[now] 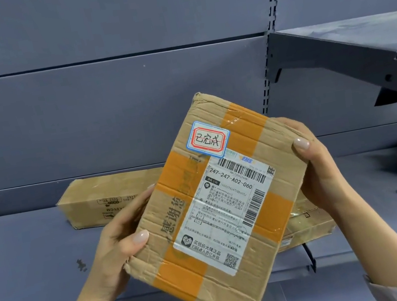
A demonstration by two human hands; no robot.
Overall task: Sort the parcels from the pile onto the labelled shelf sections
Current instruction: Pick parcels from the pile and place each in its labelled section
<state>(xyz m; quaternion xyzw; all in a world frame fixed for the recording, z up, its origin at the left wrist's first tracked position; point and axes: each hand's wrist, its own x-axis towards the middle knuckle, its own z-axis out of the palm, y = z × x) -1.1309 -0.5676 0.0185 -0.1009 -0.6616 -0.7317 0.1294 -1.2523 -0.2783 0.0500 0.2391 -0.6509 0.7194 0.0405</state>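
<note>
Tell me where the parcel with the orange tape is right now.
The parcel is centre of the head view, held tilted between the left hand and the right hand, in front of a long cardboard box lying on the shelf.

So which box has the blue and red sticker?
The orange-taped box that the left hand and right hand hold; the sticker sits near its top. The two boxes lying on the shelf behind show none.

Flat taped cardboard parcel (pixel 215 208), label up, tilted, above grey shelf (pixel 38 258), second parcel (pixel 110 197) behind
</note>
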